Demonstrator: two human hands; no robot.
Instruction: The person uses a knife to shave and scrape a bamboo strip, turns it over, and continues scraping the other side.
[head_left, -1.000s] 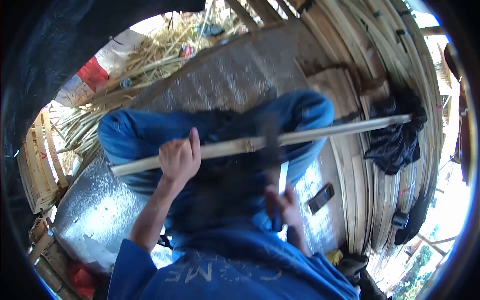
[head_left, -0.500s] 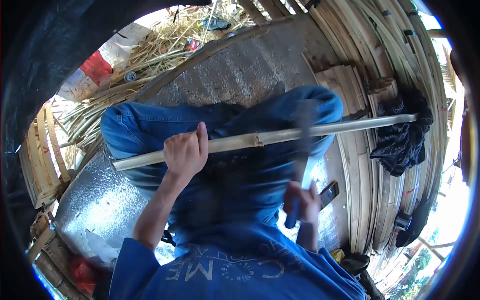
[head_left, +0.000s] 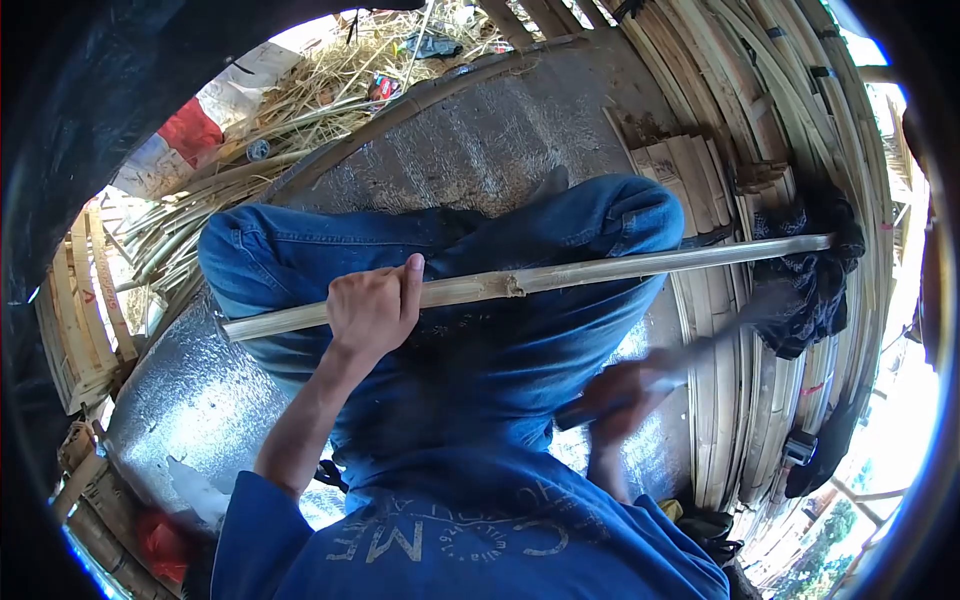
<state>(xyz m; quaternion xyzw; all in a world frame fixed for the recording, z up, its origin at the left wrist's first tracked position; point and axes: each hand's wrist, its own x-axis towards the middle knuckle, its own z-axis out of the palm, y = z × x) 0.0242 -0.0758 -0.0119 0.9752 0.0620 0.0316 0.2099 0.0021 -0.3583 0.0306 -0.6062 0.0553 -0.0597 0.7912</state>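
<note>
A long bamboo strip (head_left: 600, 270) with a node near its middle lies across my crossed legs. My left hand (head_left: 372, 308) is wrapped around it left of the node, thumb pointing up. My right hand (head_left: 622, 396), smeared by motion, grips a long-bladed knife (head_left: 700, 345) below the strip on the right. The blade slants up and to the right, apart from the strip, and its handle end points left. Beyond the blade tip, the strip's right end reaches over a dark patterned cloth (head_left: 808, 300).
Stacked bamboo slats (head_left: 715, 400) curve along the right side. A wristwatch (head_left: 800, 447) rests on them. Under my legs is a shiny silvery mat (head_left: 210, 390). Bamboo shavings (head_left: 325, 110) are heaped at the far left, near a red and white bag (head_left: 190, 135).
The knife has swung from upright across the strip to low and right, clear of it. My left hand and the strip have barely moved.
</note>
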